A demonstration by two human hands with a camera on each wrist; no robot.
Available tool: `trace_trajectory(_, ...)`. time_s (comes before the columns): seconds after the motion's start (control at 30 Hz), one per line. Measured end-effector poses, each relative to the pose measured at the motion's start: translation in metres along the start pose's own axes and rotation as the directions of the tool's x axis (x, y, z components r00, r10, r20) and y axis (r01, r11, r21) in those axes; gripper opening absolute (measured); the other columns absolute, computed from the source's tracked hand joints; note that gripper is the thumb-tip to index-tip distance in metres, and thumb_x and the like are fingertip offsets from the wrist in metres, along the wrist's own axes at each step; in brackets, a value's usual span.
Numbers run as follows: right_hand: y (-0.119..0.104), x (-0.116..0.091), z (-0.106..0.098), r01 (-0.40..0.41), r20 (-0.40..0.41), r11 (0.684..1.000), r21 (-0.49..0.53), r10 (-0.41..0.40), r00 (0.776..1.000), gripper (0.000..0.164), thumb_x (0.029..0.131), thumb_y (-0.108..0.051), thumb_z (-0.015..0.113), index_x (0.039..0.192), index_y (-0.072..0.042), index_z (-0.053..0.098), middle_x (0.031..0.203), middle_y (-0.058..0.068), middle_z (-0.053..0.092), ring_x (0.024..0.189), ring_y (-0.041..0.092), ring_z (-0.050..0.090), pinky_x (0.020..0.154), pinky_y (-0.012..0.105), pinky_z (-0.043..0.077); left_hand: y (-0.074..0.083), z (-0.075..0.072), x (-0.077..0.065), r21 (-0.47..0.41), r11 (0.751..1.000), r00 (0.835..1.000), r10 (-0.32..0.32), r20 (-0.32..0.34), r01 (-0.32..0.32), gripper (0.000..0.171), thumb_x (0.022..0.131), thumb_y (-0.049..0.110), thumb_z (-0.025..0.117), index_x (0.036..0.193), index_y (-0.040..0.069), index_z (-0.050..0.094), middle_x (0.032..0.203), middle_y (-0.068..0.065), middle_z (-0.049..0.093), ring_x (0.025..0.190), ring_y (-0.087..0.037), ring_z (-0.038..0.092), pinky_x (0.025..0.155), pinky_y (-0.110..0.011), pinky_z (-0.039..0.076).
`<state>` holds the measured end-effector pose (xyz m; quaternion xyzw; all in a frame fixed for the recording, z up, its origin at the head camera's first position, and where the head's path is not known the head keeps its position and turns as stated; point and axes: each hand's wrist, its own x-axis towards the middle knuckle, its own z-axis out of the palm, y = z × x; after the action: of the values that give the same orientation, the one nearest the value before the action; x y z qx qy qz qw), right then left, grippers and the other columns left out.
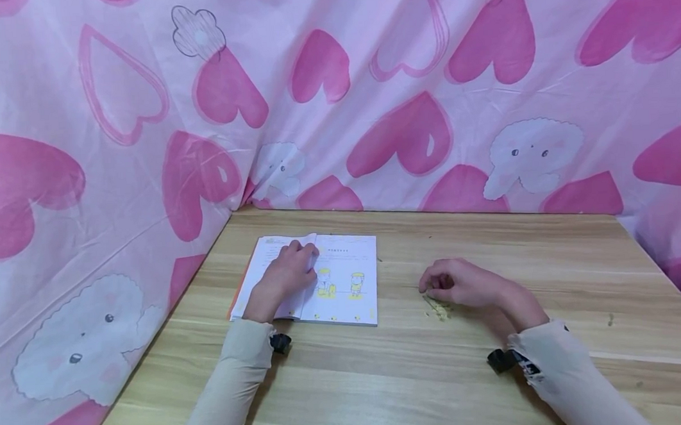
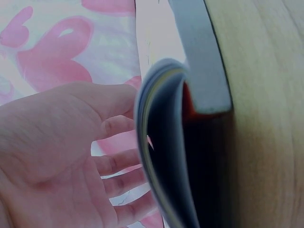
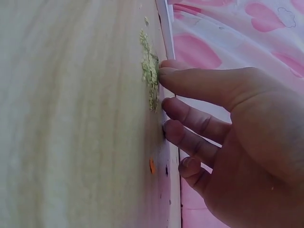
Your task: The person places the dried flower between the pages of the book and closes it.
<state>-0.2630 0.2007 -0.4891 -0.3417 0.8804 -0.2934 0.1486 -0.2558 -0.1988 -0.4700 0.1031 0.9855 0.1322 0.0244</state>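
Observation:
An open book (image 1: 345, 302) with yellow cartoon figures on its right page lies on the table. My left hand (image 1: 288, 273) rests on its left page near the fold, fingers extended. From the left wrist, that hand (image 2: 61, 152) is seen beside the book's curved pages (image 2: 164, 142). To the right of the book, my right hand (image 1: 465, 283) has thumb and index finger together at the stem end of a small yellowish dried sprig (image 1: 440, 310). The right wrist view shows the sprig (image 3: 149, 71) against the tabletop, at the thumb tip of that hand (image 3: 223, 123); the other fingers are loosely bent.
The wooden table (image 1: 384, 390) carries small dark specks (image 1: 610, 319) on the right. An orange bit (image 3: 152, 166) lies beyond the sprig in the right wrist view. A pink heart-patterned curtain (image 1: 325, 142) hangs along the table's left and back edges.

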Motion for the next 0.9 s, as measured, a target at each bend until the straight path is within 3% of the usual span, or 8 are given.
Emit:
trace_trajectory(0.37,0.0012,0.0023,0.0034,0.010,0.018,1.000,0.019,-0.010,1.000,0.024,0.100,-0.010,0.077,0.111,-0.031,0.082,0.110,-0.009,0.072,0.096,0.014,0.060,0.088,0.029,0.056,-0.0003,0.0006,0.0015,-0.001,1.000,1.000,-0.004,0.006,0.004,0.041,0.100,0.019,0.069,0.141,0.014,0.062,0.138,-0.019,0.060,0.123,-0.037,0.057,0.097,-0.057,0.057)
trace_trajectory(0.6,0.0014,0.0037,0.0059,0.030,0.026,0.999,0.035,-0.031,0.999,0.028,0.101,-0.008,0.075,0.114,-0.032,0.082,0.110,-0.009,0.071,0.094,0.015,0.058,0.084,0.027,0.053,-0.0001,0.0009,0.0015,-0.003,1.000,1.000,-0.002,-0.006,0.002,0.041,0.100,0.018,0.068,0.140,0.014,0.062,0.137,-0.019,0.059,0.123,-0.038,0.056,0.096,-0.058,0.057)
trace_trajectory(0.9,-0.0002,0.0061,0.0081,0.036,-0.005,0.999,-0.001,-0.036,0.999,0.020,0.100,-0.008,0.076,0.106,-0.026,0.079,0.097,-0.009,0.068,0.089,0.012,0.059,0.080,0.026,0.053,-0.0018,0.0024,0.0020,-0.005,1.000,1.000,-0.005,-0.006,0.005,0.042,0.100,0.019,0.068,0.141,0.014,0.061,0.137,-0.018,0.059,0.121,-0.037,0.055,0.096,-0.059,0.056)
